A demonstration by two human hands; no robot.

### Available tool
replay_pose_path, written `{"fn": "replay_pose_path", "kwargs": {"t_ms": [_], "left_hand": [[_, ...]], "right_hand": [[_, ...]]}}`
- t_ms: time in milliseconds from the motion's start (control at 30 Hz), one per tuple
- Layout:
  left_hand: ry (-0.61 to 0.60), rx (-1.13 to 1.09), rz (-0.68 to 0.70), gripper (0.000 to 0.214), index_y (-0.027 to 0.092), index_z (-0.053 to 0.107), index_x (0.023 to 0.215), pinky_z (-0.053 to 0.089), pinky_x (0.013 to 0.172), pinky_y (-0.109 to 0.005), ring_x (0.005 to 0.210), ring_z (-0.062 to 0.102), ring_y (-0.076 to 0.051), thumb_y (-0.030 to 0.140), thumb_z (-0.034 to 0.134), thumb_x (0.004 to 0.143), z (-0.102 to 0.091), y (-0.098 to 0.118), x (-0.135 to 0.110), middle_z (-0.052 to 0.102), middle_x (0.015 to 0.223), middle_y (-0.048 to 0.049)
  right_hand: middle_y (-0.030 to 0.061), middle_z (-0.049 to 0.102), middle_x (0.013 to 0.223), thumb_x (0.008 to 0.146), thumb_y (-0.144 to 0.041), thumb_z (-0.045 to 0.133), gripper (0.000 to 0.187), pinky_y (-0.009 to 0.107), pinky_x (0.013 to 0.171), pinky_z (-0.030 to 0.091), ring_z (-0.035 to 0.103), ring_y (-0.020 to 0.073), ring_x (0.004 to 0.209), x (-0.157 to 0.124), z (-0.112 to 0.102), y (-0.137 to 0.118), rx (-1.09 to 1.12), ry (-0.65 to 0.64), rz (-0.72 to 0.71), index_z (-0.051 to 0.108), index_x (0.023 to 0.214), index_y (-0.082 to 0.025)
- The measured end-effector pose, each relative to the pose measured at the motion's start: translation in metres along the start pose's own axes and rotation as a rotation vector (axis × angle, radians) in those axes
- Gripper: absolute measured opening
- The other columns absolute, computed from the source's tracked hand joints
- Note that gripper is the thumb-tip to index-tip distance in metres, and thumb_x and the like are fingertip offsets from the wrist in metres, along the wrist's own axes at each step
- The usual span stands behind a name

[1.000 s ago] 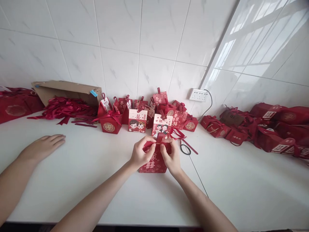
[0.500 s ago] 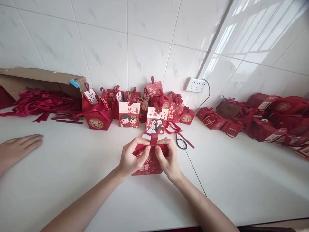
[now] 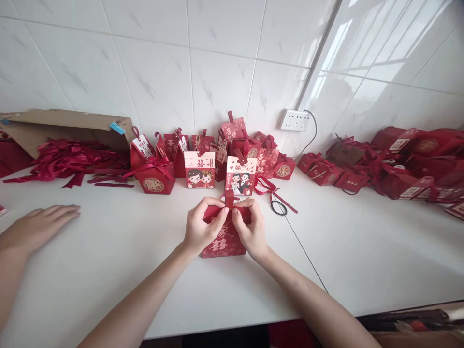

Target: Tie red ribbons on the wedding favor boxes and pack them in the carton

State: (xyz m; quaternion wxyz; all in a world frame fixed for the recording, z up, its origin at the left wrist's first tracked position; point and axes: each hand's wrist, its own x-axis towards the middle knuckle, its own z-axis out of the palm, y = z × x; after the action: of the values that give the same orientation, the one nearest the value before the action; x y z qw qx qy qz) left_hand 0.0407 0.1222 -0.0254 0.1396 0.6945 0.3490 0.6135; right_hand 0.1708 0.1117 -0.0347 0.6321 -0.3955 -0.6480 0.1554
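A red gift box (image 3: pixel 227 245) with pale lettering stands upright on the white table in front of me. My left hand (image 3: pixel 203 223) pinches its top edge from the left, thumb and fingertips together. On the other side my right hand (image 3: pixel 251 226) pinches the same edge, the two thumbs nearly meeting. Between them a dark red strap loop (image 3: pixel 229 199) rises from the box top. Just behind are a box with a cartoon couple (image 3: pixel 241 182) and another with two cartoon faces (image 3: pixel 200 179).
Another person's hand (image 3: pixel 43 224) lies flat on the table at left. A cardboard box (image 3: pixel 79 120) spills red ribbons (image 3: pixel 72 157). A red box with a bow (image 3: pixel 155 176), a black ring (image 3: pixel 279 208) and a pile of red gift boxes (image 3: pixel 409 164) lie around. A power strip (image 3: pixel 294 120) hangs on the wall.
The view has shifted slightly, showing more of the table's front edge. My hands still pinch the box top. More of the other person's arm is visible at left.
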Motion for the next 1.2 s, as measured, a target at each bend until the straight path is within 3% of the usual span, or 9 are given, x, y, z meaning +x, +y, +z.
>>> {"fn": "replay_pose_path", "kwargs": {"t_ms": [100,233,367,500,633,867,1200], "left_hand": [[0.015,0.043,0.002,0.007,0.020,0.057,0.079,0.052,0.062,-0.022,0.066,0.064,-0.012,0.026,0.058,0.081,-0.004,-0.007,0.004,0.067,0.073,0.0006],[0.033,0.082,0.103,0.004,0.020,0.056,0.080,0.053,0.068,-0.024,0.072,0.065,-0.014,0.024,0.057,0.082,-0.012,-0.015,0.011,0.067,0.077,-0.0010],[-0.053,0.076,0.191,0.007,0.021,0.053,0.077,0.053,0.074,-0.026,0.082,0.066,-0.016,0.019,0.060,0.079,-0.020,-0.013,0.018,0.069,0.085,-0.0023],[-0.105,-0.015,0.129,0.017,0.021,0.046,0.068,0.053,0.066,-0.023,0.076,0.067,-0.014,0.016,0.059,0.079,-0.019,-0.004,0.017,0.070,0.084,-0.0006],[-0.047,-0.025,0.149,0.007,0.021,0.057,0.078,0.053,0.068,-0.022,0.076,0.066,-0.013,0.015,0.058,0.081,-0.011,-0.001,0.011,0.069,0.085,0.0002],[-0.067,-0.002,0.211,0.022,0.021,0.068,0.098,0.055,0.076,-0.025,0.089,0.065,-0.015,0.014,0.056,0.082,-0.008,-0.006,0.007,0.069,0.099,-0.0034],[-0.064,0.011,0.195,0.019,0.018,0.070,0.096,0.056,0.078,-0.024,0.090,0.067,-0.016,0.016,0.057,0.082,-0.008,-0.003,0.010,0.071,0.096,-0.0039]], "right_hand": [[-0.0007,0.059,0.075,0.084,-0.025,0.050,0.003,0.028,0.064,0.048,0.057,0.0147,0.067,0.005,0.011,0.002,-0.003,0.008,0.004,0.051,0.082,-0.023],[-0.0011,0.060,0.074,0.085,-0.025,0.050,0.003,0.028,0.063,0.048,0.057,0.0149,0.066,0.012,0.017,0.006,0.014,-0.016,-0.036,0.052,0.082,-0.023],[-0.0011,0.062,0.073,0.085,-0.024,0.052,0.003,0.028,0.061,0.048,0.058,0.0150,0.065,0.013,0.007,0.007,0.005,-0.062,-0.110,0.053,0.081,-0.023],[-0.0012,0.061,0.073,0.084,-0.023,0.053,0.003,0.027,0.059,0.048,0.058,0.0142,0.063,0.010,-0.004,0.003,-0.008,-0.077,-0.127,0.053,0.081,-0.023],[-0.0007,0.062,0.075,0.085,-0.024,0.052,0.004,0.027,0.062,0.049,0.060,0.0143,0.066,0.008,-0.005,0.002,0.012,-0.085,-0.085,0.052,0.082,-0.022],[-0.0004,0.063,0.079,0.087,-0.025,0.052,0.004,0.028,0.067,0.049,0.060,0.0147,0.072,0.007,-0.007,0.002,0.053,-0.094,-0.073,0.053,0.085,-0.022],[-0.0013,0.062,0.079,0.086,-0.022,0.054,0.002,0.026,0.067,0.048,0.059,0.0136,0.072,0.009,-0.006,0.001,0.091,-0.087,-0.038,0.053,0.084,-0.022]]}}
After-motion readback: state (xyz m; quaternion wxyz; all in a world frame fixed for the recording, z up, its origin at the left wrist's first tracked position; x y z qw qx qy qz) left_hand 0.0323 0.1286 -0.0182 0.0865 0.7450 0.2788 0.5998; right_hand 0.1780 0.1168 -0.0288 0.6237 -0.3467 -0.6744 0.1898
